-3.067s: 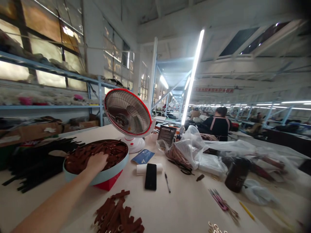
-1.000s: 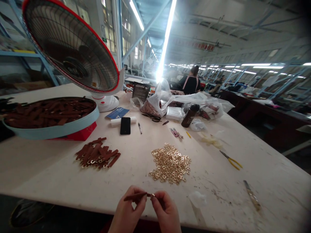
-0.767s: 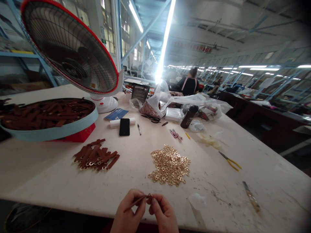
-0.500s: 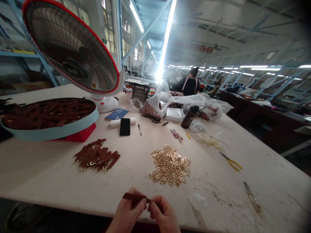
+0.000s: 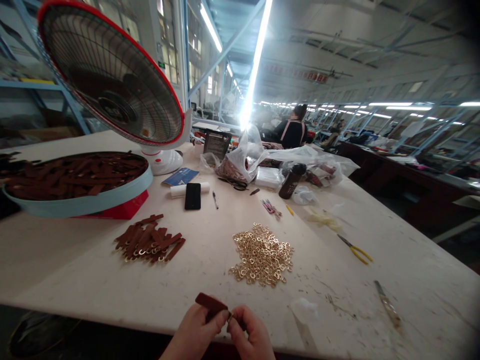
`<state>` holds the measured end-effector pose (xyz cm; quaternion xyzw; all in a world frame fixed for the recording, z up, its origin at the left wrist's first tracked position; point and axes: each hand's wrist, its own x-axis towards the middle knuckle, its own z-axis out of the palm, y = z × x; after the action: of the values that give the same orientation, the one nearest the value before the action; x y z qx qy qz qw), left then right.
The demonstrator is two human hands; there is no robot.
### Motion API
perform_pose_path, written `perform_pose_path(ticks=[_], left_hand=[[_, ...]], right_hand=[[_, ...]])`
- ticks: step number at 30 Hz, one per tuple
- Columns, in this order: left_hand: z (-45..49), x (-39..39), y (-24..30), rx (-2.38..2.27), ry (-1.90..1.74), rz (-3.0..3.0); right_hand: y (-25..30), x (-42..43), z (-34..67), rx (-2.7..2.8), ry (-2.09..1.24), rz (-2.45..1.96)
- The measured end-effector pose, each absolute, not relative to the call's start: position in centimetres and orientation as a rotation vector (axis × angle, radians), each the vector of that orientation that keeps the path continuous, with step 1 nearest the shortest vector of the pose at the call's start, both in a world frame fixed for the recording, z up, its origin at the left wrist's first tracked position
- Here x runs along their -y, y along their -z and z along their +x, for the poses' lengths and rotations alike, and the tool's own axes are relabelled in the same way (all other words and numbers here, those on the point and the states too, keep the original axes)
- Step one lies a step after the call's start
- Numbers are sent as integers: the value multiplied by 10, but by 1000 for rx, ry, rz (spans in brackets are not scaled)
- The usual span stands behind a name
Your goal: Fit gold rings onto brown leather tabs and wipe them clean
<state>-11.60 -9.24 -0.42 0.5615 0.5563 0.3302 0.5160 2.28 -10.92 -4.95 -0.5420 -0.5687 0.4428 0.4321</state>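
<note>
Near the table's front edge, my left hand (image 5: 198, 327) is closed on a brown leather strap (image 5: 210, 303), its wide end pointing up and left. My right hand (image 5: 249, 330) pinches the strap's narrow end, its fingertips close against those of my left. A small gold glint shows between the fingers; most of that end is hidden. Beyond my hands lies a heap of gold D-shaped rings (image 5: 262, 256). To the left is a pile of brown straps with gold rings on their ends (image 5: 150, 240).
A blue-rimmed round tray (image 5: 82, 206) of many straps stands at left, by a red-rimmed fan heater (image 5: 112, 75). Yellow-handled pliers (image 5: 355, 249) and a knife-like tool (image 5: 388, 305) lie right. Farther back are a phone (image 5: 192, 196), a pen (image 5: 215, 199), a dark bottle (image 5: 292, 181) and plastic bags (image 5: 243, 157).
The strap has tipped, its wide end now slightly lower at the right and turned more toward the camera. Both hands have shifted slightly and stay closed together.
</note>
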Motion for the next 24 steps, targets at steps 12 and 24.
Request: perform_pose_path(ticks=[12,24], left_hand=[[-109,102,0,-1335,-750,1501],[-111,97,1,-1074,-661,1003]], right_hand=[[58,109,29,1237,-1495,-1219],[30,104,55,2154,-639,-1006]])
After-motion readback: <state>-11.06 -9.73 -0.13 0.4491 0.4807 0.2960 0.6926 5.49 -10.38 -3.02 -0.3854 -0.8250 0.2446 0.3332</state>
